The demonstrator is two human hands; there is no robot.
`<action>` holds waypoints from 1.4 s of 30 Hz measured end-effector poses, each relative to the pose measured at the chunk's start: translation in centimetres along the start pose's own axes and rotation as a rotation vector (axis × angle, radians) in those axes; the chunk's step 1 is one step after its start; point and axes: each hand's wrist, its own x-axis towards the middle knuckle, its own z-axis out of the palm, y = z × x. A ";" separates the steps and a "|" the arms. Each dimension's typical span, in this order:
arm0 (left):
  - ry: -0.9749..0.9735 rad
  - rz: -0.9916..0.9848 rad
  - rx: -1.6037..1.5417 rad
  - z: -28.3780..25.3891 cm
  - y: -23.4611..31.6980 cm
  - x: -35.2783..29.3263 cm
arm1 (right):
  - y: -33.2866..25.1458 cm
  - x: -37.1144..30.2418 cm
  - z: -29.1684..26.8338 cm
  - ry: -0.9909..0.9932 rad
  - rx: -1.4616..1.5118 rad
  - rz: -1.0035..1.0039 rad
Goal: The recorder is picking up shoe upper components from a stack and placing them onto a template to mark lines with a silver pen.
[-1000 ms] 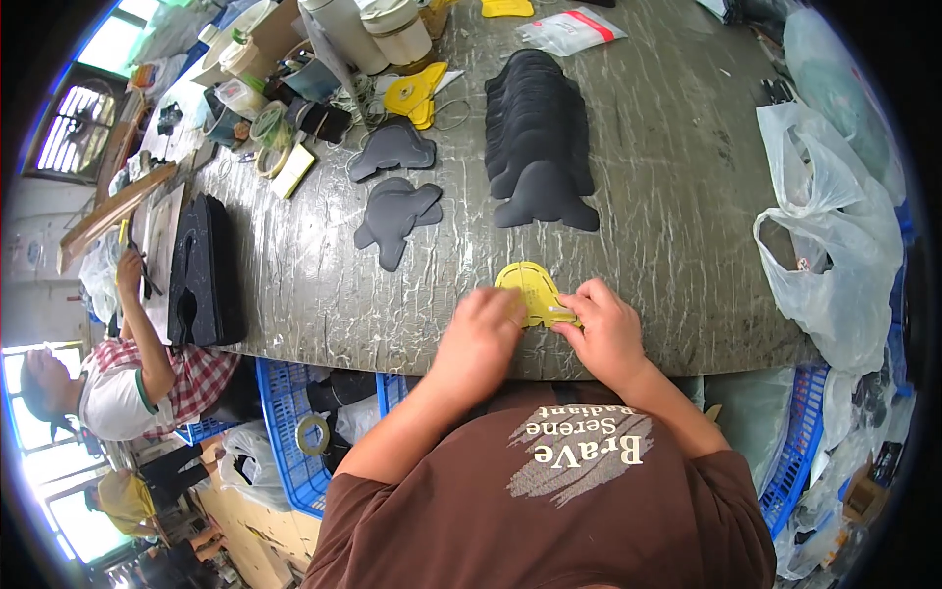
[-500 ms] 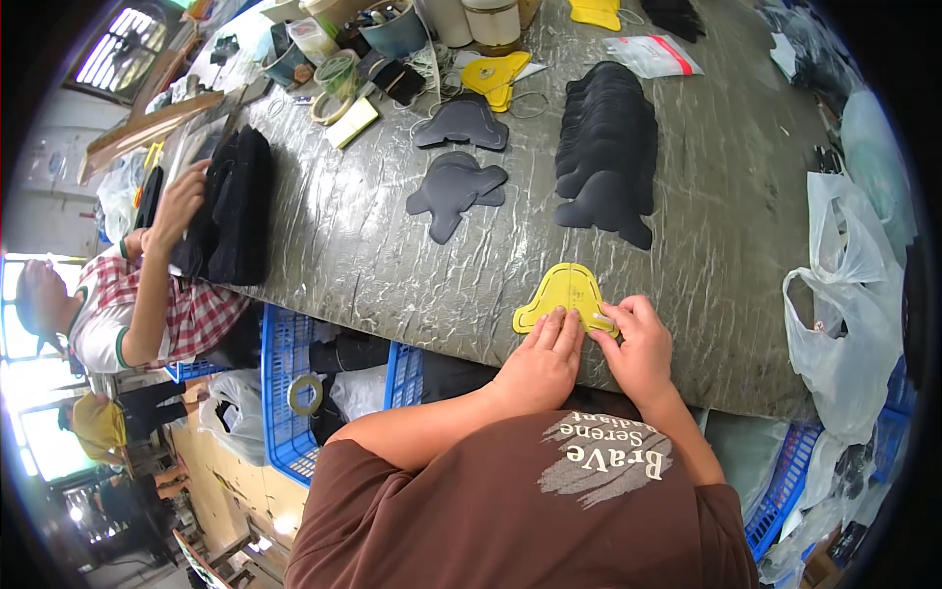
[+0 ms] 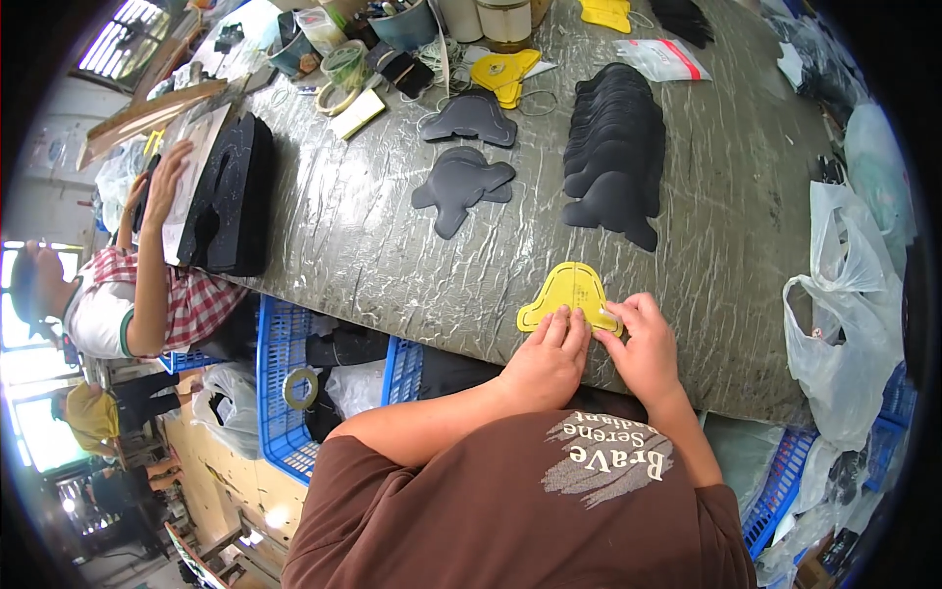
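A flat yellow bell-shaped template (image 3: 566,291) lies on the grey wrinkled table (image 3: 373,245) near its front edge. My left hand (image 3: 545,361) rests flat with its fingertips on the template's lower edge. My right hand (image 3: 645,350) pinches the template's right lower corner with its fingertips. Beyond the template lies a long overlapping row of black cut pieces (image 3: 615,147) of the same shape. Two dark grey pieces (image 3: 459,188) lie to the left of that row.
A person in a checked shirt (image 3: 167,294) works at the table's left end by a black stack (image 3: 234,196). Tape rolls, cups and yellow templates (image 3: 502,74) crowd the far edge. White plastic bags (image 3: 844,324) hang at right. Blue crates (image 3: 285,383) stand under the table.
My left hand has flattened, with its fingers now on the template's lower edge. The view has swung; the person at left has moved a hand along the black stack.
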 end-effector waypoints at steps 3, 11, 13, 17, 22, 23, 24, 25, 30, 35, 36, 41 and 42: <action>0.010 0.001 0.019 -0.1 0.2 0.2 | 1.0 1.4 -0.3 0.056 0.191 -0.041; 0.010 0.043 0.084 -0.3 -0.1 0.3 | -2.9 4.9 1.3 -0.100 0.510 -0.054; 0.019 0.051 0.067 -0.2 -0.1 0.2 | -3.1 5.1 2.1 -0.166 0.565 -0.027; -0.002 0.050 0.004 0.2 -0.1 0.1 | -2.5 5.6 2.5 -0.336 0.505 -0.036; -0.013 0.066 0.043 -0.1 -0.2 0.1 | -2.4 5.9 2.9 -0.268 0.447 -0.119; -0.016 0.060 0.046 -0.1 -0.2 0.2 | -2.4 6.1 2.9 -0.195 0.369 -0.223; -0.018 0.054 0.050 -0.2 -0.2 0.2 | -2.3 6.1 2.8 -0.194 0.367 -0.222; -0.018 0.054 0.050 -0.2 -0.2 0.3 | -2.3 6.1 2.7 -0.206 0.398 -0.126; -0.016 0.032 0.083 -0.3 0.0 0.5 | -2.2 6.8 2.3 -0.186 0.433 -0.011; -0.030 0.031 0.088 -0.5 0.0 0.5 | -1.6 7.1 2.7 -0.169 0.394 -0.087; -0.026 0.028 0.094 -0.6 0.0 0.4 | -1.6 7.2 2.7 -0.169 0.394 -0.087; -0.037 0.038 0.090 -0.5 -0.1 0.4 | -1.1 7.6 3.0 -0.067 0.405 -0.036; -0.034 0.034 0.085 -0.4 -0.1 0.4 | -1.0 7.7 3.1 -0.067 0.403 -0.035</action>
